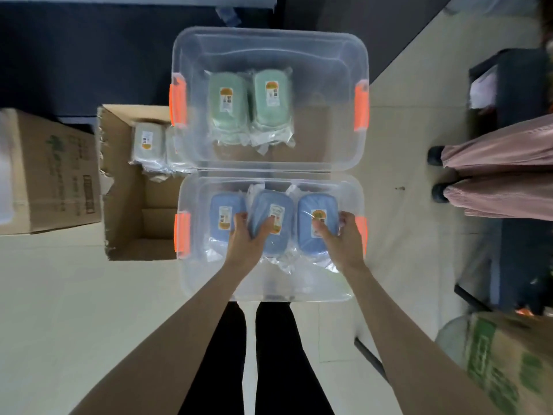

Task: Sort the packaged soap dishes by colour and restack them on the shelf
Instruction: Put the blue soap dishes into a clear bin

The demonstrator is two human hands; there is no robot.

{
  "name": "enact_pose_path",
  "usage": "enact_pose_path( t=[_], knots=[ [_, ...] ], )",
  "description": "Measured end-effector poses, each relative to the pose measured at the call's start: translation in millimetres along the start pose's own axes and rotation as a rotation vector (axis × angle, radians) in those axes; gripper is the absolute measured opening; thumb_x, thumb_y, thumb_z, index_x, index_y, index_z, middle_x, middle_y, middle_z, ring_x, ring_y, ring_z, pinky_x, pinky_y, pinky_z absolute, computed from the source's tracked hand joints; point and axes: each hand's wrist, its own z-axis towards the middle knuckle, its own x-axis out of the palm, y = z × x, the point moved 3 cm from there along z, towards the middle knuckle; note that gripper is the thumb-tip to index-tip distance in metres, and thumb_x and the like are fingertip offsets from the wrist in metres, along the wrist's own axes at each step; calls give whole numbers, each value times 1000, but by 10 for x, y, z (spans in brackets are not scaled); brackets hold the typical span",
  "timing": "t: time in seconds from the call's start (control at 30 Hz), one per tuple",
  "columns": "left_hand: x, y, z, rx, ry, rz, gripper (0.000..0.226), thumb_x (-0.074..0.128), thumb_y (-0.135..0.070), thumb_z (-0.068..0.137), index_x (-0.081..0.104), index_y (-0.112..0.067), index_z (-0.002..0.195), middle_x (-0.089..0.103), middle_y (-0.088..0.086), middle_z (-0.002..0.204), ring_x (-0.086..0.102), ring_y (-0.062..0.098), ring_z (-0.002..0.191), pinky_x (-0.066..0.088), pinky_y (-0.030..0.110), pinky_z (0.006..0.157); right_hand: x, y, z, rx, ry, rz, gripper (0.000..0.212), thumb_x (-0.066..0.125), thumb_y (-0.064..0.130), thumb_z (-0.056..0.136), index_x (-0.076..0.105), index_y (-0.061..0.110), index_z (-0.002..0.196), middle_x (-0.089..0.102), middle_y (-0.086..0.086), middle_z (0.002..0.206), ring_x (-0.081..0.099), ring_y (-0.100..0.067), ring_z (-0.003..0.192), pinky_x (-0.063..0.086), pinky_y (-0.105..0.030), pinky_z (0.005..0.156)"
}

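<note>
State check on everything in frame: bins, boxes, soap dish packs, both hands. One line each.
Far clear bin: lidless, two green stacks inside.
Near clear bin: lidless, three blue stacks inside.
Middle blue stack: tilted, gripped by left hand.
Right blue stack: gripped by right hand.
Left blue stack: untouched.
Open cardboard box: grey packs inside.
Left cardboard box: closed.

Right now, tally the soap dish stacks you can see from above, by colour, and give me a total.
Blue stacks, near bin: 3
Green stacks, far bin: 2
Grey stacks, cardboard box: 2, the second partly hidden by the bin
Total: 7 stacks; packs beneath each top one cannot be counted.
</note>
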Motion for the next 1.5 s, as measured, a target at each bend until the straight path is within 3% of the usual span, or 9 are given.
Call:
enact_pose_path(
  t=[0.1, 0.23, 0.4, 0.73, 0.97, 1.3, 1.4, 1.5],
  knots=[
    [137, 59, 150, 7, -53, 89, 47, 54, -45, 92, 41, -11, 120, 44, 13, 118, 44, 31, 112, 42, 47, 95, 105, -177, 209, 7, 5, -65, 57, 71, 42, 84, 50, 5, 122, 45, -2, 111, 47, -18, 103, 41, -26, 89],
    [220, 123, 330, 25, -128, 136, 52, 55, -44, 92, 41, -9, 127, 33, 10, 126, 35, 30, 120, 32, 45, 106, 262, -345, 436, 27, 31, -90, 52, 70, 38, 86, 51, 1, 118, 46, -9, 116, 42, -19, 105, 37, -31, 94],
    [317, 241, 448, 41, -142, 133, 49, 50, -46, 93, 43, -12, 127, 39, 8, 123, 38, 28, 117, 34, 50, 105, 408, -478, 638, 37, 42, -89, 54, 72, 32, 85, 49, 0, 122, 48, -13, 118, 45, -24, 110, 32, -24, 85],
    [397, 261, 448, 65, -192, 72, 50, 58, -44, 89, 45, -11, 123, 42, 3, 115, 47, 25, 111, 43, 46, 100, 400, -496, 674, 19, 12, -57, 64, 75, 34, 82, 45, 1, 128, 45, -1, 110, 50, -29, 112, 42, -43, 98],
    [478, 232, 451, 46, -235, 80, 60, 61, -46, 87, 39, -13, 132, 44, 6, 131, 49, 27, 119, 45, 49, 99, 314, -512, 572, 13, 46, -45, 65, 70, 33, 87, 40, 3, 136, 55, -12, 129, 52, -29, 118, 43, -45, 102],
    [286, 148, 382, 19, -117, 315, 56, 54, -46, 92, 45, -10, 133, 47, 11, 129, 48, 31, 118, 42, 49, 99, 189, -307, 404, -34, 100, -244, 61, 65, 29, 91, 37, 4, 139, 48, -14, 139, 45, -30, 127, 36, -34, 99],
    [112, 60, 257, 78, -77, 446, 52, 53, -43, 93, 46, -9, 132, 50, 13, 125, 46, 34, 118, 40, 50, 99, 83, -124, 282, -97, 158, -376, 59, 64, 24, 91, 38, 5, 141, 46, -14, 139, 44, -30, 129, 34, -33, 102],
    [-103, -112, 52, 182, -39, 658, 55, 50, -43, 95, 40, -14, 140, 46, 13, 136, 40, 33, 127, 35, 45, 102, -17, 158, 98, -153, 272, -507, 60, 62, 19, 91, 35, 7, 143, 39, -15, 144, 41, -30, 132, 33, -33, 103]
  ],
)
